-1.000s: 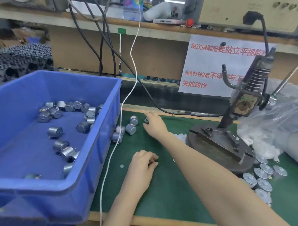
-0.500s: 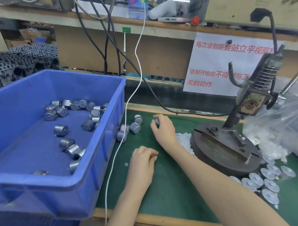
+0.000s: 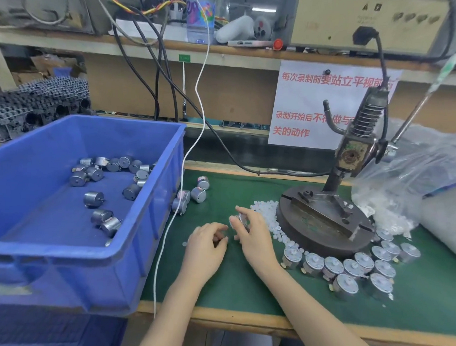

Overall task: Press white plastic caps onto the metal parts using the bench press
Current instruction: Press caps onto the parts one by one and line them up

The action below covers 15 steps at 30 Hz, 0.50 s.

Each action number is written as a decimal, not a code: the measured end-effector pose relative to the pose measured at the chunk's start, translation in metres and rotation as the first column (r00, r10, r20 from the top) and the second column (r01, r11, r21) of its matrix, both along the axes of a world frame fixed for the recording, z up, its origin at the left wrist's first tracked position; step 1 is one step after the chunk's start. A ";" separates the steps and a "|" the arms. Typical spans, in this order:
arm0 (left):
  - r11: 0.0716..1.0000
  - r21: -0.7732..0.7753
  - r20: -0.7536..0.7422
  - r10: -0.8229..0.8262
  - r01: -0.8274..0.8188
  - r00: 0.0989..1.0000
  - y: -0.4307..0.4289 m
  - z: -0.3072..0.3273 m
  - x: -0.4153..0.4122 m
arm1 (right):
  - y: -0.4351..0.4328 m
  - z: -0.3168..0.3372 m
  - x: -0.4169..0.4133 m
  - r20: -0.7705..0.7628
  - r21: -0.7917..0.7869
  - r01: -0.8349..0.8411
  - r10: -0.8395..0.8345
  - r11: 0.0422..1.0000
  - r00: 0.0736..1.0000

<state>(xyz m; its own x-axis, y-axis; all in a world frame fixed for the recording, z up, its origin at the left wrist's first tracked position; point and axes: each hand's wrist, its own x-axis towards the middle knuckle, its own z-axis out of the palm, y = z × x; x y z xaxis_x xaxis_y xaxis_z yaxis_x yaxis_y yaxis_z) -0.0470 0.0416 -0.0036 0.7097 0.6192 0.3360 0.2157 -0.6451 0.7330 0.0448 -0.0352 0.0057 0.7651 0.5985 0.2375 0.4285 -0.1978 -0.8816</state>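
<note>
My right hand point(image 3: 255, 238) holds a small round metal part point(image 3: 238, 220) at its fingertips over the green mat. My left hand point(image 3: 206, 246) is curled just beside it, fingertips pinched together; what they hold is too small to tell. Loose white plastic caps point(image 3: 268, 210) lie in a heap between my hands and the bench press point(image 3: 324, 219), whose round base stands to the right. Several capped metal parts point(image 3: 348, 269) stand in rows in front of the press. A few bare metal parts point(image 3: 198, 193) lie by the bin.
A blue bin point(image 3: 129, 252) with several metal parts stands at the left. A white cable point(image 3: 179, 191) hangs along its right wall. A clear bag of white caps point(image 3: 414, 186) sits right of the press. The press lever point(image 3: 429, 95) sticks up at the right.
My right hand picked up a metal part from the group near the bin and drew it back toward my left hand. The left hand stayed in place.
</note>
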 end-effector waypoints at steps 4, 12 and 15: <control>0.969 -0.242 0.087 0.071 -0.048 0.994 0.004 0.001 -0.002 | 0.000 -0.007 0.000 0.017 -0.069 -0.018 0.020 0.997 1.000; 0.950 -0.300 0.117 0.131 -0.091 0.984 0.006 0.000 -0.003 | -0.002 -0.011 -0.001 0.194 -0.194 -0.120 0.158 0.974 0.968; 0.949 -0.301 0.123 0.136 -0.094 0.983 0.006 -0.001 -0.002 | -0.002 -0.011 0.001 0.210 -0.218 -0.151 0.198 0.964 0.957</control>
